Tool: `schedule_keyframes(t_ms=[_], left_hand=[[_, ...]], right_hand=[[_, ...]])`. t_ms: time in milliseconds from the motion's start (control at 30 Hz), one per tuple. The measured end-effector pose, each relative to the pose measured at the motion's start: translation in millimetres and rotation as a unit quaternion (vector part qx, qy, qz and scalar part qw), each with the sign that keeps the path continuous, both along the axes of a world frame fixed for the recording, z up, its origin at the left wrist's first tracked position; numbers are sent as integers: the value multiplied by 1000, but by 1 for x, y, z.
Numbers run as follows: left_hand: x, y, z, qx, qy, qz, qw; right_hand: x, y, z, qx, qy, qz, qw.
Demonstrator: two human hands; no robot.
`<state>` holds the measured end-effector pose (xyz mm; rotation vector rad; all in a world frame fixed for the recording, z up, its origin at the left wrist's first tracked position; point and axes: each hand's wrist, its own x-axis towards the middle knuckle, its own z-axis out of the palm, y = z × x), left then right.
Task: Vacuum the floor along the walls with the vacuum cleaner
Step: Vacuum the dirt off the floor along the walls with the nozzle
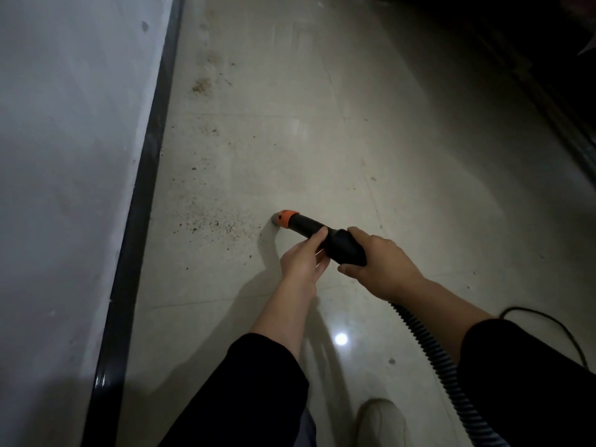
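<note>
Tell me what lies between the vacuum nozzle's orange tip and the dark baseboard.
The head view shows scattered dark crumbs on the pale floor between the vacuum nozzle and the baseboard, nothing else.

Open floor (pixel 322 140) ahead (wall (pixel 64 156) blocks the left).

A pale grey wall (pixel 64 156) fills the left of the frame, edged by a dark skirting board (pixel 142 195). The glossy cream tiled floor (pixel 322 140) shows scattered dirt (pixel 213 222) beside it, a bright glare (pixel 341 339) at lower centre, and dark furniture (pixel 532 43) at upper right.
</note>
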<state>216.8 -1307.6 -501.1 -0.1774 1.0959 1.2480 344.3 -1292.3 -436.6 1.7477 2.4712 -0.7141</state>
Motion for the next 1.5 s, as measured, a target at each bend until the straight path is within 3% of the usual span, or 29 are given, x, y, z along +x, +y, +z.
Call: schedule_keyframes(t_ms=[733, 1067, 1500], left_hand=[[-1, -20, 14, -59, -9, -39, 997], [-13, -34, 28, -84, 7, -93, 992], [-24, -43, 42, -103, 21, -85, 991]], right_hand=[[14, -8, 26, -75, 49, 37, 995], [8, -10, 32, -92, 41, 67, 993], [-9, -12, 35, -109, 37, 85, 990]])
